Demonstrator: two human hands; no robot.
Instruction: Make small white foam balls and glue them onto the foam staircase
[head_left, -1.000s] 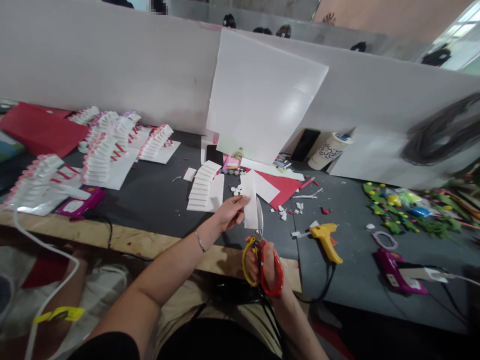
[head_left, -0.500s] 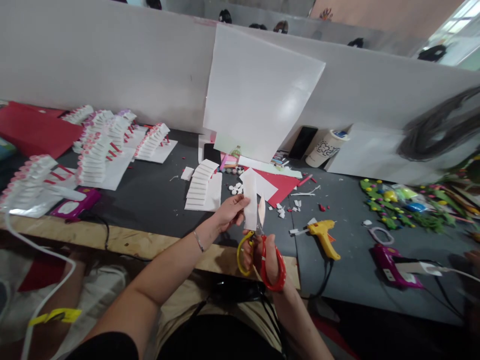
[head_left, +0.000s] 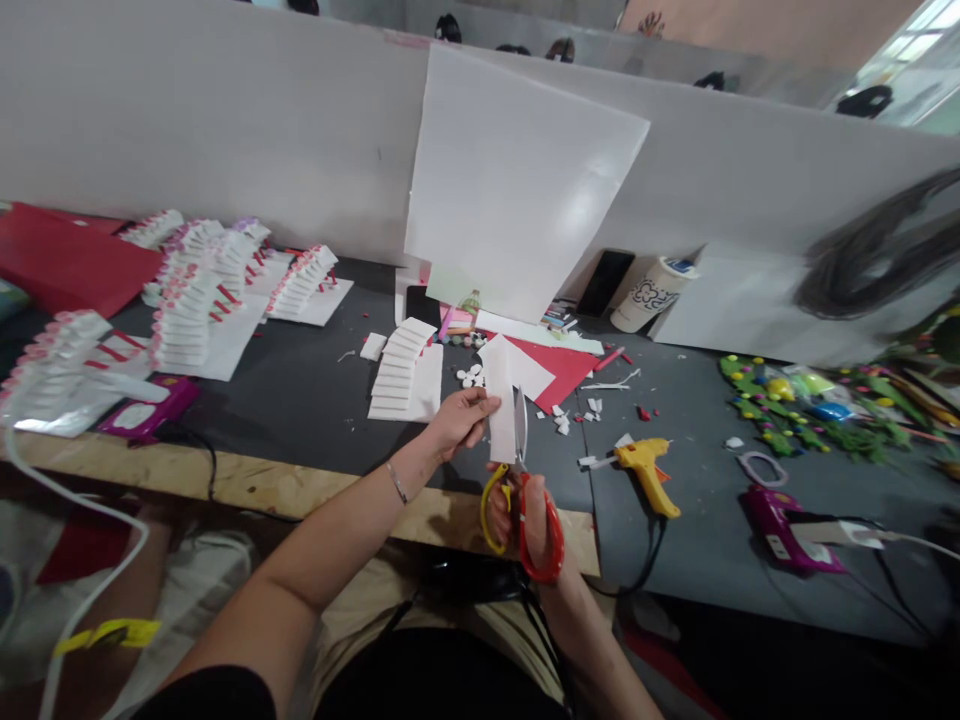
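My left hand (head_left: 463,420) pinches a white strip (head_left: 501,415) by its left edge and holds it upright over the table's front edge. My right hand (head_left: 529,520) grips scissors (head_left: 542,535) with one red and one yellow handle loop. Their blades point away from me, close against the strip's right side; whether they bite into it I cannot tell. Beyond the left hand lies a white card (head_left: 427,390) bearing a fanned stack of white pieces (head_left: 403,375). Small white discs (head_left: 471,376) lie just behind the strip.
A yellow glue gun (head_left: 645,470) lies to the right, its cord hanging over the edge. Red paper (head_left: 566,372), white scraps, a phone (head_left: 606,283) and a cup (head_left: 651,295) are farther back. Finished-looking white fans (head_left: 184,325) stand left. Purple power strips (head_left: 787,535) sit at both sides.
The scissors have turned slightly and their handle loops have drawn a little closer together. The strip has stayed almost in place in my left hand.
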